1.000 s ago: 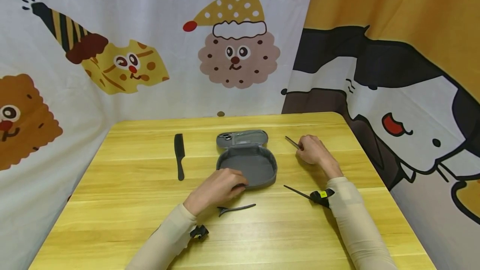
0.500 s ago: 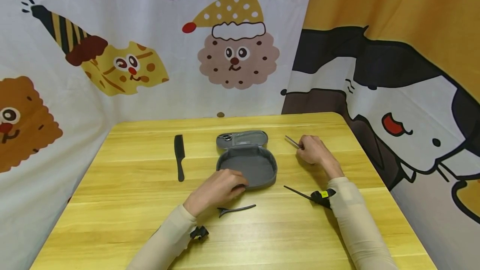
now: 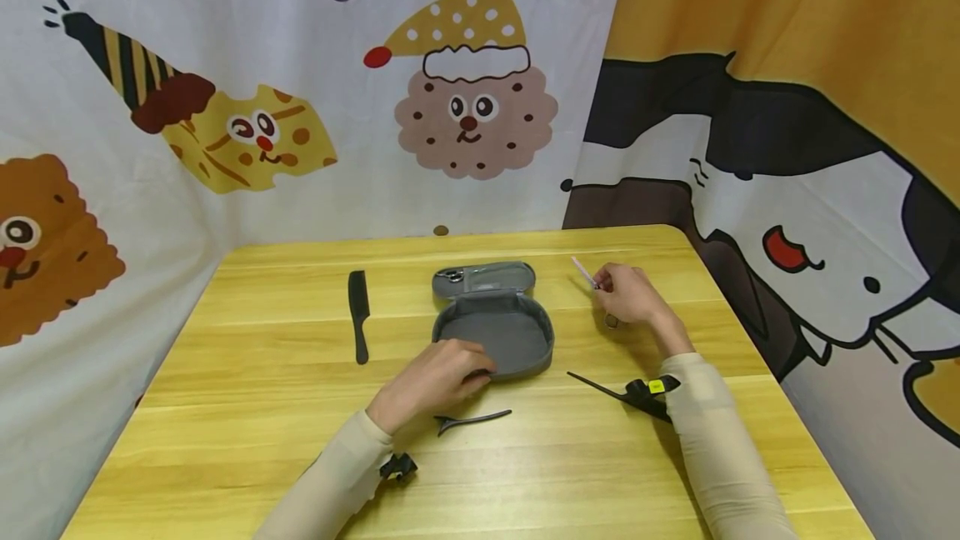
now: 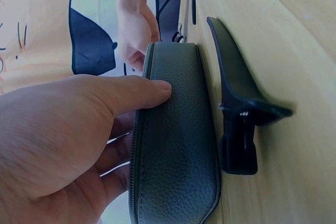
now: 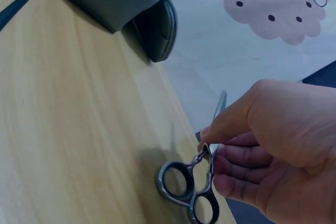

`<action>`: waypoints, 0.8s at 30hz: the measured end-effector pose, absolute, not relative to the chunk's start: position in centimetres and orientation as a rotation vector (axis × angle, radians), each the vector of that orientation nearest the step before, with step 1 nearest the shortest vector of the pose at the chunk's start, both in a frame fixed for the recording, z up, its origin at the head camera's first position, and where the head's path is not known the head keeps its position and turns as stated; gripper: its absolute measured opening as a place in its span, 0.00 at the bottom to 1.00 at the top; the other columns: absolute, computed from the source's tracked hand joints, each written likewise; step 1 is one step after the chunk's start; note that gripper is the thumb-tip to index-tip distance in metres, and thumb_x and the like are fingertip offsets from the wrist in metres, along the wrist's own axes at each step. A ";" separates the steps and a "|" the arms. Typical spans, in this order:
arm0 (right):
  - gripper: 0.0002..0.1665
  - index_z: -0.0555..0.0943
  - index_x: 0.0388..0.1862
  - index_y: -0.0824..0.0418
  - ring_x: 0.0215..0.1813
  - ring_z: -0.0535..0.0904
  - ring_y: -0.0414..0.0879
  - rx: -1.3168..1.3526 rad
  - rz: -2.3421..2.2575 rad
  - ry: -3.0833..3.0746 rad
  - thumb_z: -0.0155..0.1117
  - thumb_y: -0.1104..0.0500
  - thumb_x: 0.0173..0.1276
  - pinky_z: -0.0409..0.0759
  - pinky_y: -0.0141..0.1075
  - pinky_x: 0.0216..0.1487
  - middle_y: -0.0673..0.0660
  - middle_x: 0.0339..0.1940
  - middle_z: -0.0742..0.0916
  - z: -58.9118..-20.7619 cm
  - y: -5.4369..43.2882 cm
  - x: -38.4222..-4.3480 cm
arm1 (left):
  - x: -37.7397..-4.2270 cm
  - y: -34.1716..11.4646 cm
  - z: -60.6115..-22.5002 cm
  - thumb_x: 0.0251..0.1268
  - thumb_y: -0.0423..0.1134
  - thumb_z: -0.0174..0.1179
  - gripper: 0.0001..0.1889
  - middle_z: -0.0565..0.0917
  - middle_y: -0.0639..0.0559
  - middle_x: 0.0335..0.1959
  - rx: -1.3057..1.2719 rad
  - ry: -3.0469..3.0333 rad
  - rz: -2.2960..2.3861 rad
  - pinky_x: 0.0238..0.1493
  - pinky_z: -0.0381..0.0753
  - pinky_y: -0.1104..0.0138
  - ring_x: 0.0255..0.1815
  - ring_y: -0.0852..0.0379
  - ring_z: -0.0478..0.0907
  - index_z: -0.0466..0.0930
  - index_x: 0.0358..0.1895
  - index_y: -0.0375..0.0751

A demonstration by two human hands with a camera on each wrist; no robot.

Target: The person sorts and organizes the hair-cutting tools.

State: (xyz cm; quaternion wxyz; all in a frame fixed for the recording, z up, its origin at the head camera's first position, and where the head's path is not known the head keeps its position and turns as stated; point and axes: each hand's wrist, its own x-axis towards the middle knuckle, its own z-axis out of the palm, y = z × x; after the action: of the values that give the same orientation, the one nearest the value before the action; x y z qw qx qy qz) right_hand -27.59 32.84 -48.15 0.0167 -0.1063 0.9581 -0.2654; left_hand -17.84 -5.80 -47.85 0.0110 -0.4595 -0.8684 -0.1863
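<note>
In the head view an open grey zip case (image 3: pixel 550 346) stands mid-table, its lid folded back. My left hand (image 3: pixel 442 377) grips its front wall; in the left wrist view the thumb (image 4: pixel 157 92) presses the outside and the fingers go behind the zipped rim. My right hand (image 3: pixel 630 294) pinches hair scissors (image 3: pixel 582 270) right of the case. Their finger rings (image 5: pixel 176 181) hang below the fingertips in the right wrist view, with a shadow on the tabletop beneath. Part of the blades is hidden by the fingers. A second pair of scissors (image 3: pixel 453 275) lies in the lid's pocket.
A black comb (image 3: pixel 360 315) lies left of the case. A dark hair clip (image 3: pixel 476 417) lies in front of it. Near the right forearm lies a thin black pointed tail (image 3: pixel 595 382), its other end partly covered. A patterned curtain (image 3: pixel 300 215) hangs behind the table.
My right hand has raised and turned the scissors, so the blades tilt up and a finger ring now shows below the hand. The left hand stays on the case.
</note>
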 end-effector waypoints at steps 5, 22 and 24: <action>0.12 0.87 0.55 0.71 0.47 0.90 0.57 -0.321 -0.966 2.978 0.68 0.63 0.80 0.87 0.44 0.47 0.66 0.46 0.93 -47.7 32.6 -27.6 | -17.8 -5.8 -47.8 0.79 0.36 0.73 0.05 0.95 0.55 0.43 -1.430 -2.713 -0.582 0.46 0.93 0.66 0.42 0.61 0.92 0.96 0.50 0.48; 0.12 0.86 0.52 0.69 0.43 0.88 0.44 -0.195 -1.450 2.802 0.73 0.61 0.79 0.92 0.34 0.44 0.63 0.46 0.90 -45.7 31.7 -26.9 | -17.8 -5.8 -47.8 0.79 0.36 0.73 0.05 0.94 0.54 0.43 -1.446 -2.704 -0.587 0.44 0.92 0.68 0.41 0.61 0.92 0.96 0.50 0.47; 0.12 0.86 0.52 0.69 0.41 0.89 0.43 -0.173 -1.504 2.763 0.74 0.61 0.79 0.93 0.37 0.44 0.62 0.45 0.91 -45.5 31.6 -26.8 | -17.9 -5.8 -47.8 0.79 0.36 0.73 0.05 0.94 0.54 0.43 -1.444 -2.704 -0.585 0.45 0.92 0.68 0.41 0.61 0.92 0.97 0.50 0.47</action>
State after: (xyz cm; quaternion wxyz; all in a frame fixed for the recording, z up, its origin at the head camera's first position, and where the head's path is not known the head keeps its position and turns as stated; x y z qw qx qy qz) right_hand -26.82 31.64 -45.49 -0.0046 -0.0549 0.8770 -0.4772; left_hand -17.87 -5.80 -47.79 0.0104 -0.4627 -0.8664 -0.1876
